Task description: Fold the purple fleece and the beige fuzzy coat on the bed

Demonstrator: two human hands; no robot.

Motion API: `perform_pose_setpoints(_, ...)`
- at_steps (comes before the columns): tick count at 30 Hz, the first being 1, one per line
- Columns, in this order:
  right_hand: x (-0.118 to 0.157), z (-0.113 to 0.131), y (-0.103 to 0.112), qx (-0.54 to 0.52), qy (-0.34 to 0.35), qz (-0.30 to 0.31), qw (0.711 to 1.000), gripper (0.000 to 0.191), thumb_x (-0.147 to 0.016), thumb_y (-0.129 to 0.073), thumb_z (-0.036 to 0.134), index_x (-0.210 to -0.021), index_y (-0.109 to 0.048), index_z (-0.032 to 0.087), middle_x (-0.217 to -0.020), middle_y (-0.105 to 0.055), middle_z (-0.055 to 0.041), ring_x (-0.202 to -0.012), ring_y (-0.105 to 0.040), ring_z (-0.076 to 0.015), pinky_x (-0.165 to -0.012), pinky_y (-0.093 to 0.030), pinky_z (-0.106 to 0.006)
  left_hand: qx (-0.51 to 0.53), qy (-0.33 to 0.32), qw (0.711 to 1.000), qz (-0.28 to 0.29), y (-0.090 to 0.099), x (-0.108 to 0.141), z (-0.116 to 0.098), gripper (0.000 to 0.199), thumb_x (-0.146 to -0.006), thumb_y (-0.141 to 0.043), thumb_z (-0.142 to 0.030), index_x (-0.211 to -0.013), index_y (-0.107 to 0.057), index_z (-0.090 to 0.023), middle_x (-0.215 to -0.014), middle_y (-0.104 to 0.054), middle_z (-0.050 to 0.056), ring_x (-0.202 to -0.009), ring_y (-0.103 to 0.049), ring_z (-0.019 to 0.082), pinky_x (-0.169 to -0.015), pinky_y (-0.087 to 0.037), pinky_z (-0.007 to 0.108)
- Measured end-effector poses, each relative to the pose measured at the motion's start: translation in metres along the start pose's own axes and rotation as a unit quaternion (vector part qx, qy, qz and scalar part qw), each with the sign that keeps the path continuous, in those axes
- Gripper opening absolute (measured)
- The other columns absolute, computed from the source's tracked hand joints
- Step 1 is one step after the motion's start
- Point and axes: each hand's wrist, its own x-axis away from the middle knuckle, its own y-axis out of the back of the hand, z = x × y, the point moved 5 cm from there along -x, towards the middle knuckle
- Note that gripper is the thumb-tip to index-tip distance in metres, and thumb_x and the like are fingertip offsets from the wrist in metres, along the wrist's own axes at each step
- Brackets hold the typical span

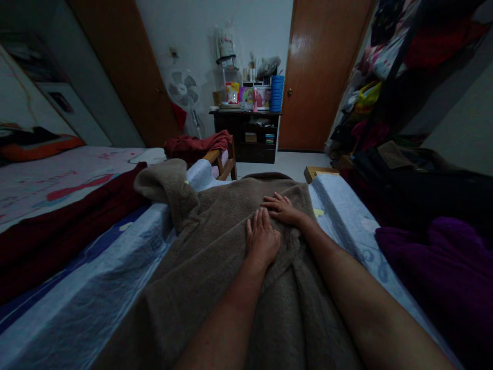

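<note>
A fuzzy brown fleece coat (215, 246) lies spread over a bed with a pale blue patterned sheet (342, 205). One of its sleeves (165, 187) sticks out to the left, folded near the end. My left hand (264, 239) rests flat on the fleece, fingers stretched forward. Just beyond it and slightly right, my right hand (283, 209) also lies palm down, its fingers pointing left across the cloth. Neither hand grips anything. Soft folds run through the fabric under and below my right wrist.
A dark red cloth (77, 226) lies along the left, beside a pink-printed bed (96, 164). Purple fabric (442, 262) and dark clothes (427, 180) are heaped at right. Farther off stand a wooden chair (229, 165), a fan (185, 90) and a dark cabinet (246, 123).
</note>
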Motion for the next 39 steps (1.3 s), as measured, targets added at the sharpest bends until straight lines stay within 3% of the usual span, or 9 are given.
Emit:
perform_pose_setpoints(4,0.000,0.004,-0.001,-0.011,0.008,0.000,1.000,0.047,-0.095,-0.042,0.034,-0.142,-0.046,0.036,-0.157,-0.031,0.0021,-0.148,-0.006,-0.0294,-0.114,-0.007,-0.060,-0.023,0.029,0.999,0.006,0.002,-0.002,0.008,0.062,-0.091,-0.039,-0.043,-0.149,-0.033,-0.022,-0.159,-0.026,0.008,-0.146,-0.018,0.034,-0.118,-0.014,0.053)
perform_pose_setpoints(8,0.003,0.003,0.000,0.021,-0.024,-0.044,0.999,0.052,-0.097,-0.039,0.046,-0.145,-0.042,0.027,-0.159,-0.024,-0.0042,-0.148,-0.008,-0.0281,-0.116,-0.012,-0.053,-0.039,0.083,0.995,0.032,0.001,0.000,0.016,0.069,-0.087,-0.042,-0.059,-0.149,-0.033,-0.032,-0.158,-0.027,0.009,-0.143,-0.018,0.046,-0.112,-0.013,0.064)
perform_pose_setpoints(15,0.009,-0.022,0.006,0.056,-0.180,-0.111,0.976,0.071,-0.094,-0.030,0.065,-0.151,-0.030,0.023,-0.161,-0.013,-0.0137,-0.148,-0.005,-0.0306,-0.117,-0.009,-0.046,-0.044,0.089,0.994,0.053,0.000,0.001,0.018,0.073,-0.086,-0.037,-0.066,-0.151,-0.027,-0.034,-0.160,-0.021,0.012,-0.143,-0.013,0.048,-0.108,-0.011,0.070)
perform_pose_setpoints(20,0.008,-0.038,0.007,0.070,-0.261,-0.136,0.953,0.078,-0.094,-0.023,0.067,-0.153,-0.024,0.016,-0.161,-0.010,-0.0168,-0.148,-0.002,-0.0309,-0.117,-0.004,-0.045,-0.052,0.094,0.993,0.052,-0.001,0.003,0.018,0.076,-0.086,-0.035,-0.068,-0.152,-0.027,-0.030,-0.160,-0.021,0.012,-0.144,-0.013,0.046,-0.109,-0.011,0.069)
perform_pose_setpoints(26,0.009,-0.052,0.009,0.076,-0.315,-0.165,0.932,0.088,-0.093,-0.021,0.067,-0.152,-0.020,0.002,-0.160,-0.010,-0.0216,-0.148,-0.004,-0.0302,-0.117,-0.006,-0.041,-0.054,0.083,0.994,0.052,-0.001,0.004,0.019,0.085,-0.086,-0.030,-0.068,-0.151,-0.028,-0.014,-0.160,-0.018,0.014,-0.146,-0.012,0.039,-0.112,-0.009,0.067)
perform_pose_setpoints(30,0.012,-0.058,0.012,0.084,-0.312,-0.181,0.929,0.086,-0.094,-0.022,0.063,-0.149,-0.024,-0.004,-0.158,-0.015,-0.0237,-0.147,-0.010,-0.0310,-0.117,-0.009,-0.039,-0.058,0.076,0.994,0.052,0.000,0.003,0.019,0.083,-0.087,-0.029,-0.067,-0.150,-0.030,-0.012,-0.159,-0.020,0.016,-0.147,-0.013,0.036,-0.113,-0.009,0.065)
perform_pose_setpoints(33,0.014,-0.057,0.012,0.090,-0.288,-0.165,0.939,0.079,-0.096,-0.022,0.057,-0.148,-0.027,-0.001,-0.159,-0.015,-0.0210,-0.147,-0.010,-0.0287,-0.117,-0.010,-0.038,-0.055,0.060,0.995,0.049,0.000,0.002,0.017,0.079,-0.089,-0.030,-0.063,-0.150,-0.030,-0.013,-0.159,-0.019,0.016,-0.147,-0.013,0.033,-0.114,-0.010,0.063)
perform_pose_setpoints(39,0.027,-0.051,0.004,0.085,-0.268,-0.104,0.954,0.073,-0.097,-0.023,0.054,-0.152,-0.022,0.005,-0.161,-0.013,-0.0150,-0.148,-0.007,-0.0267,-0.117,-0.011,-0.039,-0.028,-0.056,0.997,0.049,-0.004,0.000,0.002,0.057,-0.096,-0.031,-0.038,-0.151,-0.029,-0.022,-0.161,-0.018,0.002,-0.148,-0.015,0.021,-0.119,-0.016,0.051)
